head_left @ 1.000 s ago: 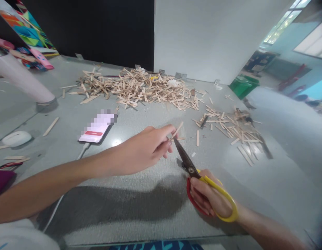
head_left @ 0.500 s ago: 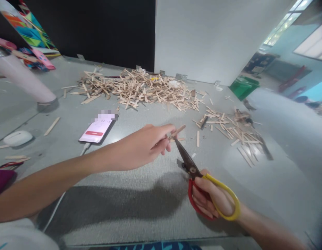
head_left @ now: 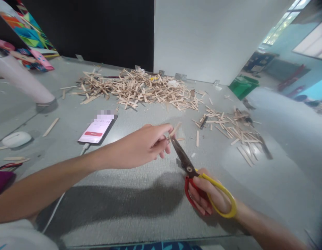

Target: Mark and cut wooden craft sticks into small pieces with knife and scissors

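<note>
Seen behind a grey desk [head_left: 140, 119]: a black panel [head_left: 98, 31] beside a pale grey panel [head_left: 197, 38], with metal brackets [head_left: 181, 76] along the foot. Opens at right onto a pale floor [head_left: 288, 114], with a green container [head_left: 243, 86] near the desk's edge and a light blue wall [head_left: 283, 48] beyond. Takes in, high at upper right, a bright divided window [head_left: 278, 27] with greenery [head_left: 272, 36] outside.

The head-worn camera looks forward and down across the nearby table [head_left: 215, 149].

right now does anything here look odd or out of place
The scissors in the right hand look mismatched: one yellow handle, one red handle. A small yellow piece stands out in the wooden stick pile.
</note>
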### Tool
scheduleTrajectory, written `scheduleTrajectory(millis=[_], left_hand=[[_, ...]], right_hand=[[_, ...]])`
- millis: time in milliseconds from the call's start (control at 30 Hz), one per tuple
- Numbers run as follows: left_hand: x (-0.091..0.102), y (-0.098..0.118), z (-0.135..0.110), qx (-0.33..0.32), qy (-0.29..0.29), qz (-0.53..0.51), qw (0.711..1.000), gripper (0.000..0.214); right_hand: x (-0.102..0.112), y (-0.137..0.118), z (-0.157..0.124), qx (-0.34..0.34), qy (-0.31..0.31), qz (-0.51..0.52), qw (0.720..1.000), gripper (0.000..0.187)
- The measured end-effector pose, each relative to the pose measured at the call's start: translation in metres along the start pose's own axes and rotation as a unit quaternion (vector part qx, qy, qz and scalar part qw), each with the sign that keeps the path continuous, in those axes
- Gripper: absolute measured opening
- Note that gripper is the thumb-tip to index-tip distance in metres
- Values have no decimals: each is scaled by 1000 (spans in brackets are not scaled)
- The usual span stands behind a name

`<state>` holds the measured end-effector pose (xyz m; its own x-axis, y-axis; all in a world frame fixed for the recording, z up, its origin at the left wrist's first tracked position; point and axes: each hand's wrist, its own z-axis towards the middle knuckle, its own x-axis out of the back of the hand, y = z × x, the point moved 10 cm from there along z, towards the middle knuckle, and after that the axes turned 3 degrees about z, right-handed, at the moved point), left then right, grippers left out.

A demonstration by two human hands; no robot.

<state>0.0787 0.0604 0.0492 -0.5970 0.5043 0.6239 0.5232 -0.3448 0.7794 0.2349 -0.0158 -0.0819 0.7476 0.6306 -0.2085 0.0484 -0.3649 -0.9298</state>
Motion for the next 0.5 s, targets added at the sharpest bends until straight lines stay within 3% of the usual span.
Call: scheduleTrajectory(millis=[333, 500], left_hand=[[-2, -4, 0, -1, 0, 9, 1000, 10], [6, -1, 1, -13, 23, 85, 996, 13]], right_hand=[[5, 3, 0, -21, 38, -12, 999, 68], [0, 3, 1, -18, 38, 44, 998, 71]])
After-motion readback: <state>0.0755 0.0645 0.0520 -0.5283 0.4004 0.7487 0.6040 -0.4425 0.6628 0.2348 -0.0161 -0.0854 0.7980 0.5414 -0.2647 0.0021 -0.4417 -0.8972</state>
